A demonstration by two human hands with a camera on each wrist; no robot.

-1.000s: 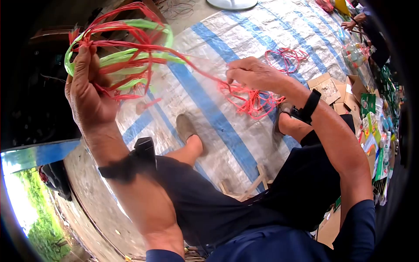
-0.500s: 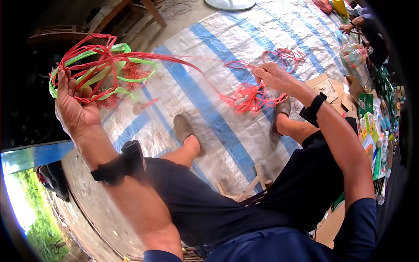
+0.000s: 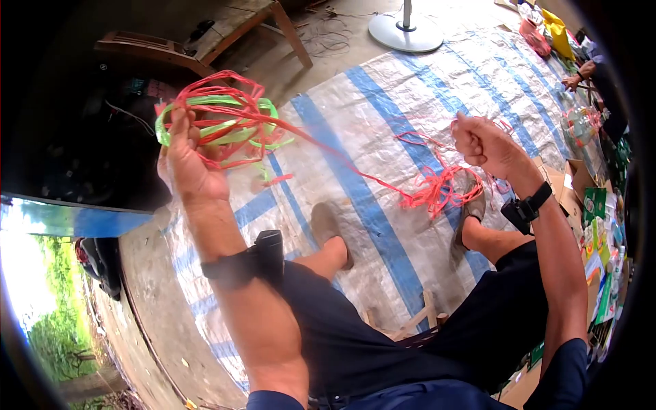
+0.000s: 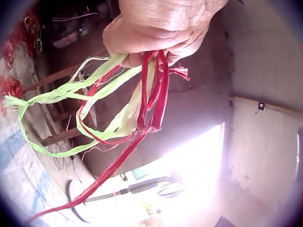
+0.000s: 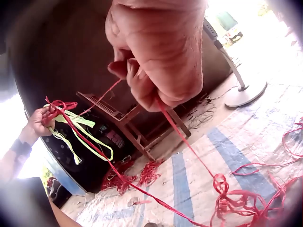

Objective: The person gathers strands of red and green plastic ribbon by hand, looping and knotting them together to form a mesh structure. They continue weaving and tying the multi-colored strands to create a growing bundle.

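My left hand (image 3: 195, 160) holds a looped bundle of red and light green plastic twine (image 3: 229, 113) up at the left. In the left wrist view the red loops (image 4: 154, 101) and green loops (image 4: 102, 85) hang out below its fingers. Across from it, my right hand (image 3: 492, 147) is curled into a fist. The right wrist view shows a thin red strand (image 5: 182, 132) running through that fist, between the bundle and a loose red tangle (image 5: 236, 203). A thicker red strand (image 3: 328, 150) sags from the bundle to the tangle on the tarp.
A blue-striped white tarp (image 3: 328, 113) covers the floor under my feet. A wooden bench (image 3: 290, 34) and a round fan base (image 3: 406, 41) stand beyond it. Cardboard (image 3: 577, 178) and packaging lie at right, near plastic bottles (image 3: 581, 126) and another person's hand (image 3: 577, 78).
The head view has turned, so the scene sits further right. My right hand has gone from pinching with extended fingers to a curled fist. My left hand still holds the bundle.
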